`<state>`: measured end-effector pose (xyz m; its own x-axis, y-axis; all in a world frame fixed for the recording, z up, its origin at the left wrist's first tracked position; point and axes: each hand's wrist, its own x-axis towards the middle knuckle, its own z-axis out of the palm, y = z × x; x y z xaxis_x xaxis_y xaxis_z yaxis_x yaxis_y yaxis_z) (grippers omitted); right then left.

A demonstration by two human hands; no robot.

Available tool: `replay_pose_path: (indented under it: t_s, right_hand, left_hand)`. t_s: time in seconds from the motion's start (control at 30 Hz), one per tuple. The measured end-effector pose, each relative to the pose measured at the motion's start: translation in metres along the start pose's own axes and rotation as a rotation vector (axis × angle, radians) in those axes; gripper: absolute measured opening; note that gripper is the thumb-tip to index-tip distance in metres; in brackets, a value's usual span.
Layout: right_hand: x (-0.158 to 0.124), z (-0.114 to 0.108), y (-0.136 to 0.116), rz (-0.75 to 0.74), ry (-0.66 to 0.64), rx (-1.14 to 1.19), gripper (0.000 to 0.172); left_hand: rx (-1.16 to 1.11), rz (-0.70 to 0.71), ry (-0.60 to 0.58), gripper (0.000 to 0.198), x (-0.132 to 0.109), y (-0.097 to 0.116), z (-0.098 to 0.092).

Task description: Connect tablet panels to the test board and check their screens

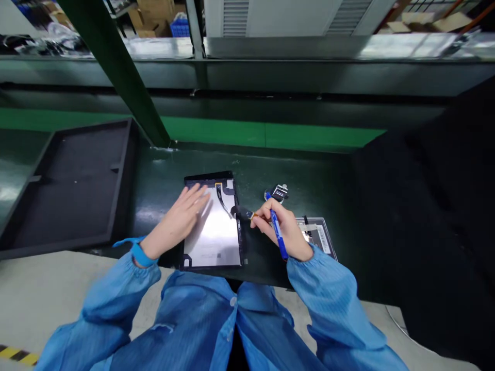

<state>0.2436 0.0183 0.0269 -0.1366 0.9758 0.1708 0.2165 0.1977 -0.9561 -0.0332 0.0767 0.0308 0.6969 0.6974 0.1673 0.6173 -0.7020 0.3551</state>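
Observation:
A tablet-sized display panel (pixel 216 242) with a bright silver back and dark frame lies on the dark green table. My left hand (pixel 187 214) rests on its upper left part, fingers stretched out and holding nothing. A thin dark ribbon cable (pixel 223 202) runs down the panel's back from the top. At the right edge, my right hand (pixel 284 226) pinches the gold-coloured end of a black flex cable (pixel 243 213) between thumb and finger. A blue marker pen (pixel 279 234) is also tucked between that hand's fingers, slanting down toward the wrist.
A silver tally counter (pixel 279 192) lies just beyond my right hand. Another panel (pixel 323 237) with labels sits partly under that hand. To the left is a large black tray (pixel 81 180), beside a green post (pixel 127 77). Black cloth (pixel 433 221) hangs at the right.

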Motion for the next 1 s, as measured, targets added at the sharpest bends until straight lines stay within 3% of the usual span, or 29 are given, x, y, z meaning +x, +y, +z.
replay_pose_path:
  t_s: [0.1,0.2,0.37,0.5,0.6,0.67,0.7,0.77,0.83,0.87,1.0]
  right_hand:
    - [0.0,0.005,0.001,-0.025,-0.067,-0.069,0.027]
    - [-0.001,0.008,0.004,-0.029,-0.105,-0.101,0.026]
    - [-0.003,0.011,0.012,-0.038,-0.156,-0.129,0.022]
    - [-0.003,0.016,0.013,-0.064,-0.171,-0.117,0.022]
    - [-0.003,0.007,0.011,-0.1,-0.048,-0.107,0.024]
    - [-0.002,-0.009,0.013,-0.169,0.142,-0.213,0.017]
    - [-0.002,-0.018,0.016,-0.209,0.243,-0.329,0.013]
    - [0.0,-0.036,0.025,-0.269,0.357,-0.626,0.026]
    - [0.0,-0.048,0.036,-0.284,0.324,-0.867,0.04]
    - [0.0,-0.051,0.04,-0.283,0.275,-0.94,0.044]
    - [-0.001,-0.048,0.049,-0.288,0.204,-1.064,0.05]
  left_hand:
    - [-0.283,0.022,0.092,0.04,0.028,0.033,0.008]
    - [-0.489,-0.064,-0.002,0.015,0.05,0.051,0.018]
    - [-0.675,-0.103,-0.171,0.003,0.059,0.048,0.025]
    - [-0.687,-0.111,-0.174,0.008,0.059,0.048,0.024]
    - [-0.626,-0.11,-0.052,0.009,0.045,0.047,0.013]
    - [-0.509,0.001,0.001,0.01,0.026,0.041,0.004]
    - [-0.419,0.079,-0.024,0.016,0.013,0.038,0.002]
    - [-0.202,0.195,-0.175,0.052,-0.014,0.033,0.003]
    - [0.0,0.203,-0.329,0.089,-0.039,0.032,0.012]
    - [0.083,0.189,-0.378,0.097,-0.049,0.033,0.018]
    - [0.245,0.231,-0.418,0.09,-0.073,0.041,0.026]
